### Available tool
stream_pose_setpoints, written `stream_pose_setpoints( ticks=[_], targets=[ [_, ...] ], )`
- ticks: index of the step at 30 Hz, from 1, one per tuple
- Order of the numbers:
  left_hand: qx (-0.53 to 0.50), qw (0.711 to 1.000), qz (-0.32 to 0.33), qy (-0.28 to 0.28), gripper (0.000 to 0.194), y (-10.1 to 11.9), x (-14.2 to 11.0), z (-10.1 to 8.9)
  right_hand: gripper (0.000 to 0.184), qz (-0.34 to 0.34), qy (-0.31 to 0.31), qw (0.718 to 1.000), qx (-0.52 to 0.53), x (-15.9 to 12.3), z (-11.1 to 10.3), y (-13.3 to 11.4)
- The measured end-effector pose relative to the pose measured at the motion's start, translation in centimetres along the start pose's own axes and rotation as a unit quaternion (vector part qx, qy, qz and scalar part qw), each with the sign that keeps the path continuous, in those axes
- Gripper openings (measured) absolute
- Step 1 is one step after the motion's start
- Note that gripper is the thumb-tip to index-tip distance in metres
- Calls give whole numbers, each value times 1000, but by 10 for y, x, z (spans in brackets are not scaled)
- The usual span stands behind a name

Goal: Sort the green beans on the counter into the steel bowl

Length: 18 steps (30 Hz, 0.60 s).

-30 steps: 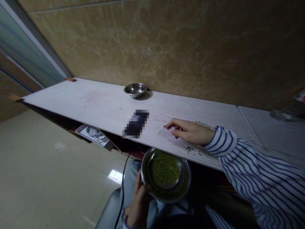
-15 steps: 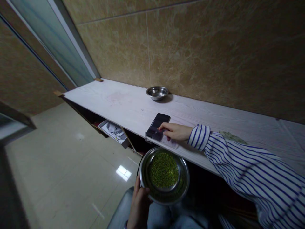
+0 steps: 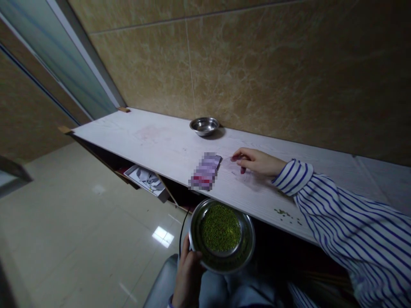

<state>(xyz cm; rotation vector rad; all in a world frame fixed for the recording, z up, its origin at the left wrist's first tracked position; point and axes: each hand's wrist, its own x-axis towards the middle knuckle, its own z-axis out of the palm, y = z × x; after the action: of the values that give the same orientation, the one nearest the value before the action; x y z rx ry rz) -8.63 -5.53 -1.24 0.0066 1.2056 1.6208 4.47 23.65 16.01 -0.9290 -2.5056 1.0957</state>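
My left hand (image 3: 189,271) grips the near-left rim of a steel bowl (image 3: 247,239) in front of my lap. Small green beans (image 3: 221,227), which look like mung beans, cover its bottom. Over the pale tabletop, my right hand (image 3: 252,161) hovers with its fingers loosely curled and apart, nothing visible in them. Just left of it lies a phone (image 3: 205,173), its screen lit and pixelated. A few loose green beans (image 3: 285,215) are scattered near the front edge, below my right sleeve.
A smaller steel bowl (image 3: 204,126) stands at the back, against the tiled wall (image 3: 257,77). Under the long white tabletop (image 3: 160,145), a white box (image 3: 146,180) holding grey items juts out of a shelf. A glass door panel (image 3: 73,60) is at the far left.
My right hand moved left onto the phone, then drew back to the right. The phone's screen went from dark to lit. My left hand keeps its hold on the bowl.
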Motion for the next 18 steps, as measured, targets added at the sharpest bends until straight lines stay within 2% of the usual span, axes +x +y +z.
stream_pose_setpoints(
  ticks=[4, 9, 14, 18],
  targets=[
    [-28, 999, -36, -8, 89, -5, 2, 2, 22, -2, 46, 999, 28, -33, -20, 5],
    [-18, 999, -38, -11, 91, -13, 1, 9, 33, 26, 99, 995, 0, -84, -34, 21],
    [-19, 999, -21, -27, 78, -27, -2, 22, 41, 51, 94, 989, -107, -130, -30, 39],
    [-20, 998, -32, -50, 66, -41, -8, 35, 39, 12, 85, 983, -163, -151, -21, 50]
  ],
)
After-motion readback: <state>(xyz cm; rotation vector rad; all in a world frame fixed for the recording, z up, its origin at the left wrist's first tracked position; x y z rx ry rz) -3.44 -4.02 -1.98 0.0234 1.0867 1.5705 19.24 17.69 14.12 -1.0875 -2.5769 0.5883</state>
